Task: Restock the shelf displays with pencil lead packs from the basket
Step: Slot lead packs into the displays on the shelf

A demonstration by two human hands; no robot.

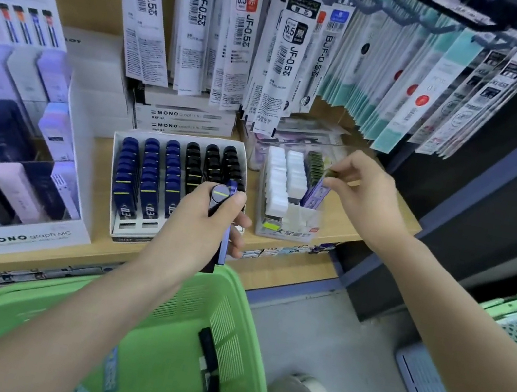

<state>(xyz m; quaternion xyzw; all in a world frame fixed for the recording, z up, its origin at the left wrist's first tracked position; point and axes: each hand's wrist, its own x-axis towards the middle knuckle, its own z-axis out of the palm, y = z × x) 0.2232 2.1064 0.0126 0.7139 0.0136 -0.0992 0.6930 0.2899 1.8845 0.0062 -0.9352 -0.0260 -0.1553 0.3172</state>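
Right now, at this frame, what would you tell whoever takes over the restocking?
Left hand grips a few lead packs above the white tray of blue and black packs. Right hand pinches a purple pack, its lower end in the clear display box beside white-capped packs.
Done: both displays look largely filled.
Left: seat the purple pack, place the held ones, then the loose packs lying in the green basket.

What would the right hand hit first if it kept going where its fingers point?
Likely the dark-capped lead packs in the clear display box, just past the purple pack the right hand pinches; depth unclear.
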